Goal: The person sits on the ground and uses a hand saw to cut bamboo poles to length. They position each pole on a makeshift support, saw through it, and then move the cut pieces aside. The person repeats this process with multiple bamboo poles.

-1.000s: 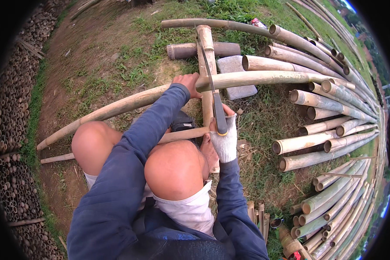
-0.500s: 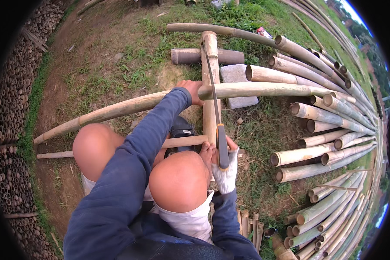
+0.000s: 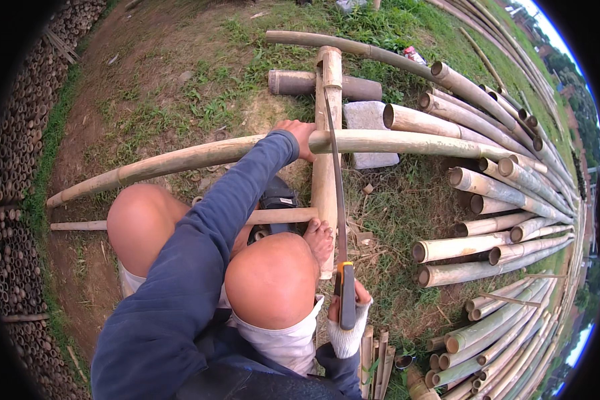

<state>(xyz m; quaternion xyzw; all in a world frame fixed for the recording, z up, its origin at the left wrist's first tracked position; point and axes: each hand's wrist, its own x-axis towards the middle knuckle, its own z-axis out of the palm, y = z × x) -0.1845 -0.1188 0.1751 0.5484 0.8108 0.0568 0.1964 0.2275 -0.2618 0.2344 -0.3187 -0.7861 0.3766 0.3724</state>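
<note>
My right hand [image 3: 361, 300], in a white fingerless glove, is wrapped round the dark and orange handle of a hand saw [image 3: 340, 213]. Its long blade crosses a bamboo pole [image 3: 407, 142], close to the pole's left end. My left hand [image 3: 301, 138] grips the bamboo just left of the blade; a long bamboo length [image 3: 173, 168] runs leftward from under it. Whether the two lengths are joined is hidden by the hand. Beneath the blade lies a thick bamboo support [image 3: 325, 180], with my bare foot [image 3: 319, 240] against its near part.
Many cut bamboo poles [image 3: 467, 247] fan out on the right. A dark bamboo crosspiece [image 3: 293, 83] and a pale stone block [image 3: 373, 159] lie by the support's far end. Stacked bamboo ends [image 3: 13, 167] line the left edge. A thinner piece [image 3: 283, 216] lies near my knees.
My right hand has drawn the saw back toward me, so its handle sits lower and the blade tip nearer the pole. My left hand keeps its grip on the bamboo.
</note>
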